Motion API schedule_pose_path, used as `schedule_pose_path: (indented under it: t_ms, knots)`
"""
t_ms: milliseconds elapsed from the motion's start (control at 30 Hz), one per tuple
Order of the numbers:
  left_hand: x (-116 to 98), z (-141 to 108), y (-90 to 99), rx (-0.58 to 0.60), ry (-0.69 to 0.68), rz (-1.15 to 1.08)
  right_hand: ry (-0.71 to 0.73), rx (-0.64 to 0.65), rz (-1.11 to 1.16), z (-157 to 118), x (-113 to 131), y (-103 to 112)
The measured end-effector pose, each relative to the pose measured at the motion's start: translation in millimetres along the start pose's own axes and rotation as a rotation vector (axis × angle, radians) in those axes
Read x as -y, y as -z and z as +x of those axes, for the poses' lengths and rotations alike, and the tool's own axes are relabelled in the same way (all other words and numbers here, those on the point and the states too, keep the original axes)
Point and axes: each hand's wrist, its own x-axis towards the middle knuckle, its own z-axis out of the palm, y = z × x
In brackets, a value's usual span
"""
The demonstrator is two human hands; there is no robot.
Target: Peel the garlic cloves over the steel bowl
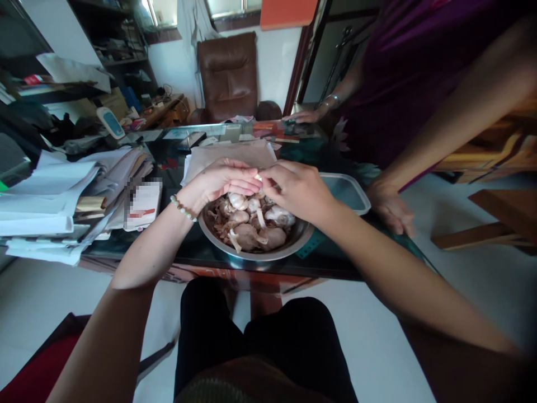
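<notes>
Pale garlic clove (257, 177) sits pinched in a narrow grip by the right hand (296, 190), the left hand (224, 180) meeting it from nine o'clock; a steel bowl (247, 258) of garlic bulbs (251, 221) sits just below, at six o'clock.

My fingers (277, 182) hide most of the small pale piece (257, 177) between them, perhaps garlic; the white label (142, 204) is pixelated.

The left arm (146, 252) and the right arm (403, 274) both reach forward, and the hands meet in front. The left hand (222, 182) curls over, palm down, with its fingers pointing right. The right hand (297, 190) bends down, and its fingertips (265, 180) come right up against the left fingers (245, 182).
</notes>
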Motion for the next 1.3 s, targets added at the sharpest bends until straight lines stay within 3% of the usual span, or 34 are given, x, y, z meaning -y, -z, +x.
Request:
schedule_pose_path:
  t_ms: [133, 267, 500, 867, 933, 1133, 1200, 1300]
  knots:
    - [1.1, -1.3, -1.1, 0.063, 0.01, 0.015, -0.023, -0.052, 0.09, 1.4, -3.6, -1.4]
    - [0.5, -1.8, -0.6, 0.048, -0.013, 0.027, -0.026, -0.069, 0.207, 2.5, -7.4, 0.3]
    - [2.5, -0.9, 3.3, 0.071, -0.071, 0.034, 0.001, -0.04, 0.134, 0.6, -7.6, 3.9]
    - [3.7, -0.4, 3.5, 0.121, -0.066, 0.108, -0.251, -0.179, 0.19, 4.6, -16.7, 3.7]
    - [3.9, 0.1, 2.7, 0.085, -0.083, 0.11, -0.264, -0.128, 0.191, 5.7, -19.0, 4.3]
    - [4.8, 3.3, -2.2, -0.081, -0.179, 0.188, -0.208, 0.267, 0.197, 6.7, -18.4, 2.7]
    - [5.7, 4.8, -3.0, -0.095, -0.255, 0.234, -0.199, 0.272, 0.217, 6.6, -16.6, 2.4]
    - [8.4, 6.1, -3.5, -0.089, -0.364, 0.343, -0.241, 0.181, 0.286, 7.0, -13.3, 4.0]
